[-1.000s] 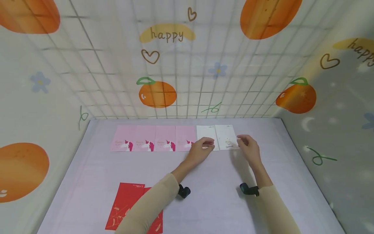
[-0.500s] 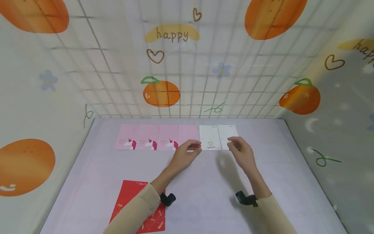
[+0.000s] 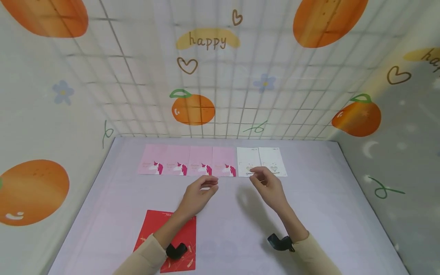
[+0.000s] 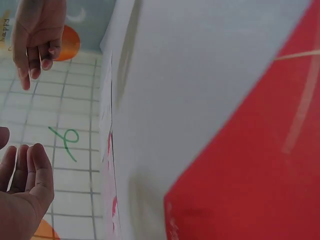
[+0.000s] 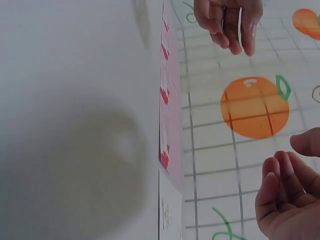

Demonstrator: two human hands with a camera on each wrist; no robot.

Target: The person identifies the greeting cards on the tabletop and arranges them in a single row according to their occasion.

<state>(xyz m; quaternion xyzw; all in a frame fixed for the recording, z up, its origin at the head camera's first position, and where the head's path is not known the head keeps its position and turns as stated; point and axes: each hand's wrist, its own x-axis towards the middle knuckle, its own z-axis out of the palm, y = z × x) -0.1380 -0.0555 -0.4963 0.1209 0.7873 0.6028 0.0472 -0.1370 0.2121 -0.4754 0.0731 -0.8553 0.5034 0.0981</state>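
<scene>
Both hands hang above the table, holding nothing, with fingers loosely bent. The left hand point(image 3: 196, 196) is in front of a row of pink cards point(image 3: 201, 154) with unicorn prints, apart from them. My right hand point(image 3: 271, 191) hovers by the near edge of two white cards point(image 3: 247, 154) with small diamond drawings; its fingertips cover part of their lower edges in the head view. The white cards lie side by side at the right end of the pink row. Red envelopes point(image 3: 187, 229) with gold lines lie at the front left, overlapping, partly hidden under the left forearm.
A pale table point(image 3: 319, 198) carries the cards along its back edge. Behind it hangs a white grid-patterned curtain point(image 3: 227, 88) printed with oranges and hearts; more curtain closes the left and right sides. Each wrist wears a black camera point(image 3: 280, 242).
Both hands have drawn back toward the body and leftward, away from the white cards, uncovering most of them. The view has shifted slightly. The cards keep their row.
</scene>
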